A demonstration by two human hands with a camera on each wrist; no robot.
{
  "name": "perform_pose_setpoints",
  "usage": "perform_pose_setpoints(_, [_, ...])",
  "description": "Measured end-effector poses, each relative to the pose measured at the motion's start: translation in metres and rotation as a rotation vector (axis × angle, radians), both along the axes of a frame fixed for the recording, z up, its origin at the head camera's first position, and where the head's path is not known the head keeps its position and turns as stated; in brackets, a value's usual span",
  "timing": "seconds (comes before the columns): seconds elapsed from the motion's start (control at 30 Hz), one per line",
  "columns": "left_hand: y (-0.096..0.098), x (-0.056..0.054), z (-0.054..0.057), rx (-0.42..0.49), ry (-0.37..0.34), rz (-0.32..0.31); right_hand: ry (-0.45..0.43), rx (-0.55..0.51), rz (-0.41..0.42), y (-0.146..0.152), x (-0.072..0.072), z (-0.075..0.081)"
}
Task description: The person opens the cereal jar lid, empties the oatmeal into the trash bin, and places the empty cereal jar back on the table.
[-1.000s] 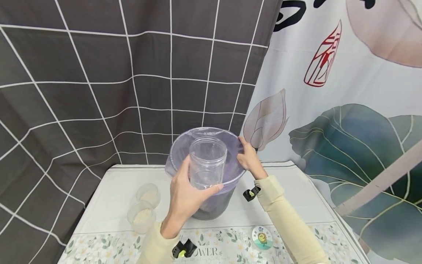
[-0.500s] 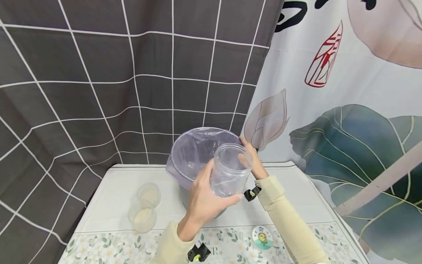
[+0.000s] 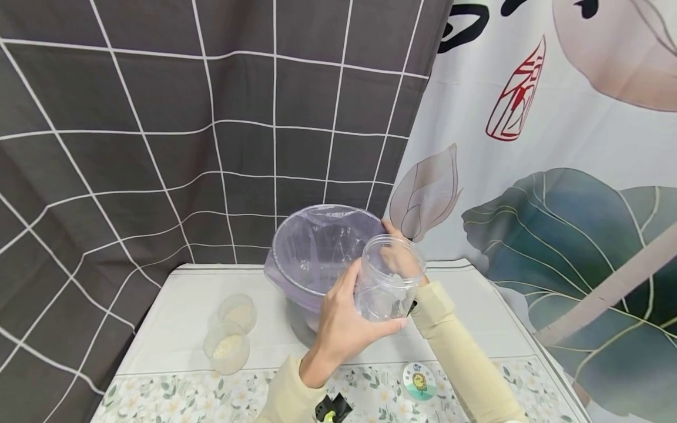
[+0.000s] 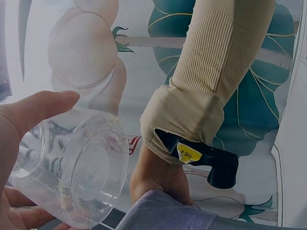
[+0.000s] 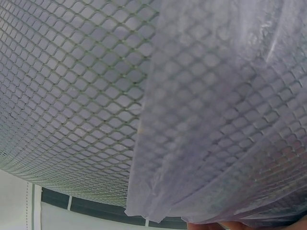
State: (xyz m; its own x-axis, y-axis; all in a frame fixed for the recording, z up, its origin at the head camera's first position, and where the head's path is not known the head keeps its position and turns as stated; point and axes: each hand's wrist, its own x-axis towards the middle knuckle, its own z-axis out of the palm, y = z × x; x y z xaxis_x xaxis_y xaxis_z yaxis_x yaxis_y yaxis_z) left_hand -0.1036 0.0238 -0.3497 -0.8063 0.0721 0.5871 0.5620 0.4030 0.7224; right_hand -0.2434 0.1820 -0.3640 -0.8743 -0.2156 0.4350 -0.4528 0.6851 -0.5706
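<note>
The left hand [image 3: 344, 323] grips a clear jar [image 3: 388, 285] by its side, thumb at the front, pale specks on its wall; it hangs above the worktop [image 3: 483, 317], in front of the right hand [image 4: 160, 179]. That hand's fingers seem curled over the rim of the mesh bin [image 5: 67, 105], on its purple liner [image 3: 317, 247], though the jar partly covers them. The bin stands near the worktop's back edge; two tubs [image 3: 227, 355] of pale grains sit toward the left edge.
</note>
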Motion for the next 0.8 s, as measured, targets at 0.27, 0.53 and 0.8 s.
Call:
perform_pose_setpoints(0.27, [0.0, -0.001, -0.001, 0.004, -0.008, 0.011, -0.082, -0.009, -0.039, -0.002, 0.001, 0.006])
perform_pose_setpoints(0.53, [0.001, 0.004, -0.007, 0.004, -0.027, 0.032, -0.121, 0.039, -0.078, -0.003, 0.0, 0.011])
perform_pose_setpoints(0.8, [0.002, 0.009, -0.018, 0.012, 0.007, 0.019, -0.196, 0.078, -0.129, -0.005, -0.005, 0.01])
